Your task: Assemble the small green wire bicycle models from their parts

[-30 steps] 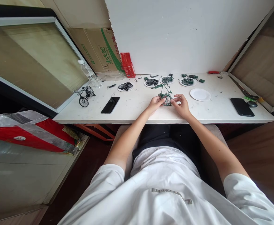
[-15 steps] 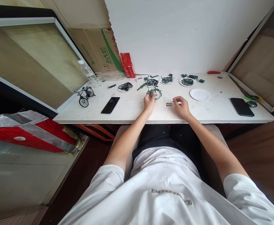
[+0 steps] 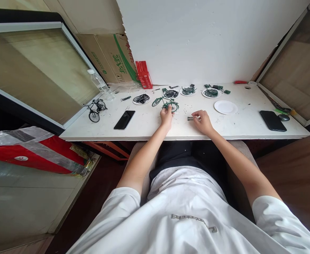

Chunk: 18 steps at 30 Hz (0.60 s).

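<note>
A small green model bicycle (image 3: 157, 102) is held in my left hand (image 3: 166, 117), fingers closed round its middle, with one wheel to each side. To the right, my right hand (image 3: 202, 121) is low over the table, fingers bent together at the right end of a small dark part (image 3: 190, 119). Whether the fingertips grip that part is too small to tell. Tiny loose pieces (image 3: 188, 106) are scattered on the table between and beyond the hands. Behind the bicycle stands a plate with dark model parts (image 3: 171, 94).
On the white table (image 3: 149, 132) are a black model bicycle (image 3: 94, 116), two phones (image 3: 124, 120), a bottle (image 3: 101, 84), several plates with parts (image 3: 211, 92) and a bare white plate (image 3: 225, 107). A red box (image 3: 144, 74) stands at the back.
The green bicycle has turned in my left hand, so its other wheel now shows at the left. My right hand has moved slightly left, to the small dark part.
</note>
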Available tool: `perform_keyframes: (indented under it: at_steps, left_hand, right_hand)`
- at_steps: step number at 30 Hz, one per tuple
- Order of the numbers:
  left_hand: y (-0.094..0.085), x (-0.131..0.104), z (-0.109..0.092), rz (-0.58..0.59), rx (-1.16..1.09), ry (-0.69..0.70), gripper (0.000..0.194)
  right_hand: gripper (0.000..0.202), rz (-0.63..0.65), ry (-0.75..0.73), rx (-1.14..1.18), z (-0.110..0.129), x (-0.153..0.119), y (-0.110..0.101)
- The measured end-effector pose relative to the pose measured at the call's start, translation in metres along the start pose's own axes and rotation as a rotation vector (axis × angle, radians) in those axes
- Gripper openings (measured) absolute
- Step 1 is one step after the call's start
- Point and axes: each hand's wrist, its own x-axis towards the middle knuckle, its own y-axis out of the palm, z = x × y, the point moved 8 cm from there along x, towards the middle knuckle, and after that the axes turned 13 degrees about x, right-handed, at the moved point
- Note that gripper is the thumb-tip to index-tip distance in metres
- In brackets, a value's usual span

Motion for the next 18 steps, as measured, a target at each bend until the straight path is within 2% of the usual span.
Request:
perform_keyframes:
  at_steps: [7, 18]
  left_hand:
    - [-0.0016, 0.0025, 0.0057, -0.022, -0.020, -0.016, 0.052]
    - [-0.0005, 0.0005, 0.0019, 0.003, -0.009, 0.007, 0.052]
  right_hand:
    - [0.015, 0.005, 0.001, -0.012, -0.0022, 0.0000, 0.0000]
    - [0.014, 0.035, -0.032, -0.079, 0.0034, -0.0015, 0.0027]
